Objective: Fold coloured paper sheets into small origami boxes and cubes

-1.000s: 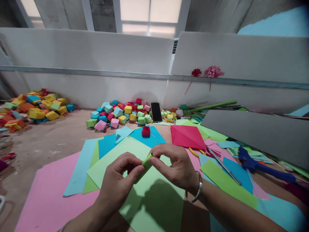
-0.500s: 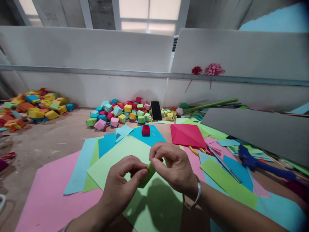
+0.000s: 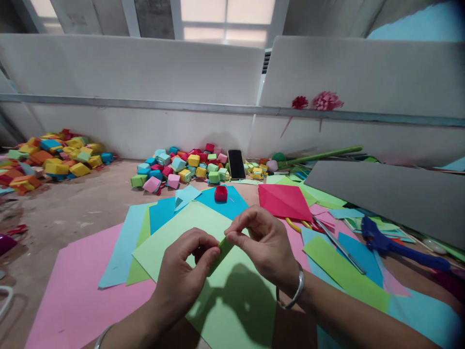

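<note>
A small folded piece of green paper (image 3: pixel 222 253) is pinched between both my hands above a pale green sheet (image 3: pixel 250 300). My left hand (image 3: pixel 191 269) grips its left end between thumb and forefinger. The thumb and forefinger of my right hand (image 3: pixel 267 245) hold its upper right edge. Part of the paper is hidden behind my fingers. Just beyond my hands, a small red paper box (image 3: pixel 220 194) stands on a blue sheet (image 3: pixel 236 199). Pink paper (image 3: pixel 98 300) and light blue paper (image 3: pixel 123 247) lie under and left of the pale green sheet.
Piles of folded paper cubes (image 3: pixel 178 167) stand along the white panel, with a phone (image 3: pixel 236 165) beside them. On the right lie a red paper piece (image 3: pixel 285 200), yellow-handled scissors (image 3: pixel 339 245), a blue glue gun (image 3: pixel 403 249) and a grey board (image 3: pixel 392 201).
My right hand has shifted slightly up, and the green paper piece is tilted so that less of its face shows. The whole view has moved a little.
</note>
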{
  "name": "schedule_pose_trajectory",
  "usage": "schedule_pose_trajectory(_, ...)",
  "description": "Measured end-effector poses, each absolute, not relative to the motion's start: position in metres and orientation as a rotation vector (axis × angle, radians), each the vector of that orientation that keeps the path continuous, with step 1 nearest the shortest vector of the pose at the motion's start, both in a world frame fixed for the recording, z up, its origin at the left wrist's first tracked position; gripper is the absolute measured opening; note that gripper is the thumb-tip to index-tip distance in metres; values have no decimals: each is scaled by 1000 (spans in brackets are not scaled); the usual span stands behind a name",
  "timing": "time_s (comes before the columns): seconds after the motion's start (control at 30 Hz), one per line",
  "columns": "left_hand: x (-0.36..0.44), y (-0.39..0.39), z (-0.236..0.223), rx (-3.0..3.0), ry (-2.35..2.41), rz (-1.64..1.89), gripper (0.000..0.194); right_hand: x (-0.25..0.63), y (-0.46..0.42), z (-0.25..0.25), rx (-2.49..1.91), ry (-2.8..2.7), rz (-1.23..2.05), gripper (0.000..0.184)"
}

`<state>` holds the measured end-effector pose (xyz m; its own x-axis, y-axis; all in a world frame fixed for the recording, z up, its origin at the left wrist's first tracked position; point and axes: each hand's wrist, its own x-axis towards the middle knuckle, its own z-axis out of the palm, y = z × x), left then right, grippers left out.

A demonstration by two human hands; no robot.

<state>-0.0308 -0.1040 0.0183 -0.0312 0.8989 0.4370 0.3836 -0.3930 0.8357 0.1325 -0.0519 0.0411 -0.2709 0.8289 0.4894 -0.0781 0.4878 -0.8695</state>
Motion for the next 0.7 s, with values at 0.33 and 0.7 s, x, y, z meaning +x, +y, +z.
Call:
schedule_pose_trajectory(0.33,-34,-101,17,1733,1321,1536,7,130,-47,39,-738,-1702,1112,24)
schedule_pose_trajectory(0.7,-35,-102,23,1673,1307,1521,7,130,-50,38,-853,-1760,1000,14)
